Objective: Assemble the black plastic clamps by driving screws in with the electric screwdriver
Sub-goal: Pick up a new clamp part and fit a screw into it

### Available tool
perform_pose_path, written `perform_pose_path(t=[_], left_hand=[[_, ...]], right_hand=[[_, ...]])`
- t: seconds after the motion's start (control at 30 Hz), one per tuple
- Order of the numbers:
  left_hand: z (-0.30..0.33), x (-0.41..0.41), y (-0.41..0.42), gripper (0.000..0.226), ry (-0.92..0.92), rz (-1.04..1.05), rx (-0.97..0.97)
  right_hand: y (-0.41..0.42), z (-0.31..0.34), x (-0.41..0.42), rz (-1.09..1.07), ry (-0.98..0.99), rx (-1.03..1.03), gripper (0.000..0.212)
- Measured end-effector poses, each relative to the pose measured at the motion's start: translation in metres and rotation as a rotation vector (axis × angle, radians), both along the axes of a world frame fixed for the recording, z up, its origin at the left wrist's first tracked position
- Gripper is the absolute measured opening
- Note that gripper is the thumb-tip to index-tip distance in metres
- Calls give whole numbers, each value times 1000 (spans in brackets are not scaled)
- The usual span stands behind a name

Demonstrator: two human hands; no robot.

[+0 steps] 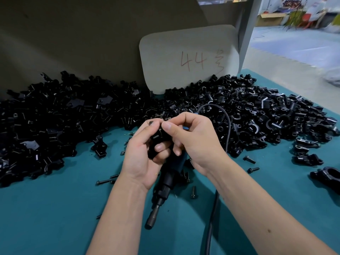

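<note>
My left hand (141,155) grips a black plastic clamp (157,137) at the centre, above the table. My right hand (195,138) is close against it, thumb and forefinger pinching something small at the clamp's top; what it is cannot be made out. The electric screwdriver (165,186) lies on the teal table (55,218) beneath both hands, its bit pointing toward me, its black cable (213,208) looping behind my right wrist. Loose black screws (249,159) lie scattered around the hands.
Large heaps of black clamp parts cover the table's left (46,122) and right (257,115) back areas. A grey card marked "44" (189,59) leans against the back wall. Assembled clamps (325,176) sit at the right edge. People sit far off at the top right.
</note>
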State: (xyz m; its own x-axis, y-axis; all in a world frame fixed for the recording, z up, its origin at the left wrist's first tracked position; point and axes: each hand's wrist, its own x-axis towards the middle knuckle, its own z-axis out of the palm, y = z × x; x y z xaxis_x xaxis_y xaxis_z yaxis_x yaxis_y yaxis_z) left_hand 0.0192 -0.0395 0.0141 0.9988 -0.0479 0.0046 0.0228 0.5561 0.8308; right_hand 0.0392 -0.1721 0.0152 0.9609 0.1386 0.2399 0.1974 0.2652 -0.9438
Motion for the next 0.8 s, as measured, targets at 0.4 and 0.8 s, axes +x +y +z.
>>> perform_pose_path(t=[0.4, 0.8], left_hand=[[-10, 2, -5, 12, -440, 495, 997], [-12, 4, -3, 14, -601, 543, 1137]], right_hand=[[-3, 2, -3, -72, 2, -130, 8], [-14, 10, 0, -114, -440, -751, 12]])
